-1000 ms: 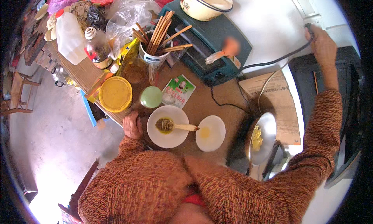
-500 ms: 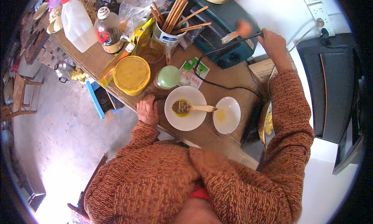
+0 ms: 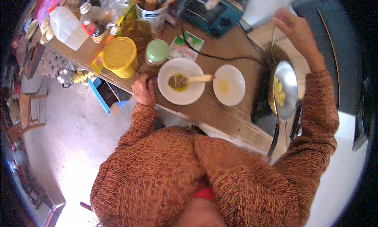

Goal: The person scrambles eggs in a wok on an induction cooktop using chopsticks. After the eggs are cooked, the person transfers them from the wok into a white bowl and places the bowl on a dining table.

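Observation:
My left hand [image 3: 144,90] rests on the table's near edge, fingers apart and loosely bent, holding nothing. Beside it stands a white bowl [image 3: 165,93] with yellow-green oil, where a flat brush [image 3: 199,79] lies with its wooden handle across the rim. A smaller white bowl [image 3: 230,97] to its right holds a little yellow liquid. My right hand [image 3: 291,28] is raised at the far right, fingers curled, close to a thin pale cord [image 3: 273,43]; whether anything is in the fingers is hidden. Below that hand, a metal pan [image 3: 289,85] with yellow pieces is tilted up, its handle toward me.
A yellow lidded tub [image 3: 119,55], a green-lidded jar [image 3: 157,51] and a green-and-white packet [image 3: 187,45] stand or lie behind the bowls. Farther back are bottles, a chopstick container [image 3: 151,14] and a dark teal appliance [image 3: 220,20]. A black cable [image 3: 220,58] crosses the table.
My right hand has moved right and away from the black cable's end near the appliance. My left hand stays at the table edge. The view has shifted, bringing the pan into sight.

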Demonstrator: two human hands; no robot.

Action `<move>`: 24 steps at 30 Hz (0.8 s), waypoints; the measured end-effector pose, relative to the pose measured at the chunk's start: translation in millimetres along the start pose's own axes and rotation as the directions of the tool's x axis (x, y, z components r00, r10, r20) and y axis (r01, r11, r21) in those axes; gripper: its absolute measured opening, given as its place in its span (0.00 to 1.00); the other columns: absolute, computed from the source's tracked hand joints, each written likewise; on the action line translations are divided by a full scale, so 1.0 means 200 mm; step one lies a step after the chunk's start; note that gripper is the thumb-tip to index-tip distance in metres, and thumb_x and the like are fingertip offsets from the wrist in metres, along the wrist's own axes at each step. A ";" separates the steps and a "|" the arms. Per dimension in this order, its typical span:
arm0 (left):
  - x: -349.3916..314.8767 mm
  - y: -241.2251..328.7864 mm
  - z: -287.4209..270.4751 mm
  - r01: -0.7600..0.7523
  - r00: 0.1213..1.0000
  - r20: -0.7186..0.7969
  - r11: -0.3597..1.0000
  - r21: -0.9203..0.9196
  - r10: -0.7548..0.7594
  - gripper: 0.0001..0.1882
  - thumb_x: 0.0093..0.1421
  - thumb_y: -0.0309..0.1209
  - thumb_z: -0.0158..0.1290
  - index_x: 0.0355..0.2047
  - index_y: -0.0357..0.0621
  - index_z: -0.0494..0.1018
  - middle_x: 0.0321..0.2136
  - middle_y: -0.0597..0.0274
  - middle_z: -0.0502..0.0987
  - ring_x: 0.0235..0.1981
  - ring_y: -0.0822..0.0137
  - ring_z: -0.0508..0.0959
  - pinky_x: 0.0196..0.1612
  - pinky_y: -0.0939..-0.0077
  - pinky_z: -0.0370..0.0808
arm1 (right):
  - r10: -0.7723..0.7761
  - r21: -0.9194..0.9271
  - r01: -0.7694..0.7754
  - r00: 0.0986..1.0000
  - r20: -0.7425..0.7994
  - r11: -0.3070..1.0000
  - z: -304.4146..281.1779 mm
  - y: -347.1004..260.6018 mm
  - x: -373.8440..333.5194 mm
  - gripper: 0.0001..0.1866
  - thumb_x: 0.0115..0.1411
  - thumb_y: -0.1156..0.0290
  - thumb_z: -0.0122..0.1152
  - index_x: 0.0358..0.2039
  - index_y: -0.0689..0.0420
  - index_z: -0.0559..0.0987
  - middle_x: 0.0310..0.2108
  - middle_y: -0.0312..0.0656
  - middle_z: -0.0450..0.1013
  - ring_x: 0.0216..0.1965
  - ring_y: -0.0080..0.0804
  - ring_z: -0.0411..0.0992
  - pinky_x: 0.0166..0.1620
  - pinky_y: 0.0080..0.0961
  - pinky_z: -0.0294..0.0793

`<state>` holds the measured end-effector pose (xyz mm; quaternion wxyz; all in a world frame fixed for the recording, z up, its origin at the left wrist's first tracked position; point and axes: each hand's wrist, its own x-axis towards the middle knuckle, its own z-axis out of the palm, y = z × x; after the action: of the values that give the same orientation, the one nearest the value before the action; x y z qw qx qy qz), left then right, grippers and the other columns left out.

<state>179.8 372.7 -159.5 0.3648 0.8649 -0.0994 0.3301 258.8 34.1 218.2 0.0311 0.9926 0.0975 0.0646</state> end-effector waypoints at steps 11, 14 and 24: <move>-0.30 0.07 -0.14 0.299 0.953 -0.006 0.939 -0.169 -0.304 0.14 0.53 0.25 0.50 0.41 0.35 0.66 0.36 0.51 0.70 0.40 0.52 0.69 0.45 0.61 0.64 | 0.684 0.499 -0.554 0.720 -0.115 0.667 -0.30 0.52 -1.70 0.12 0.57 0.66 0.56 0.34 0.62 0.74 0.29 0.34 0.70 0.30 0.19 0.65 0.35 0.15 0.65; -0.47 0.13 -0.25 0.199 0.966 0.181 0.978 -0.067 -0.185 0.15 0.51 0.24 0.51 0.40 0.35 0.65 0.37 0.50 0.69 0.40 0.52 0.68 0.45 0.61 0.63 | 0.776 0.529 -0.632 0.625 -0.084 0.566 -0.13 0.61 -2.13 0.08 0.57 0.70 0.55 0.34 0.61 0.73 0.29 0.34 0.70 0.30 0.20 0.65 0.34 0.17 0.66; -0.49 0.59 -0.34 0.363 0.727 0.686 0.862 -0.354 -0.024 0.08 0.53 0.24 0.52 0.34 0.38 0.69 0.29 0.58 0.73 0.31 0.67 0.72 0.37 0.75 0.69 | 0.524 0.353 -0.468 0.848 -0.079 0.810 0.37 0.44 -2.07 0.24 0.43 0.78 0.63 0.44 0.54 0.73 0.38 0.41 0.70 0.39 0.35 0.68 0.44 0.28 0.68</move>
<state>22.4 328.7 -121.8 0.5353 0.8165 -0.2040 -0.0723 -117.5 -137.2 101.0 -0.1572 0.9654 -0.1543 0.1393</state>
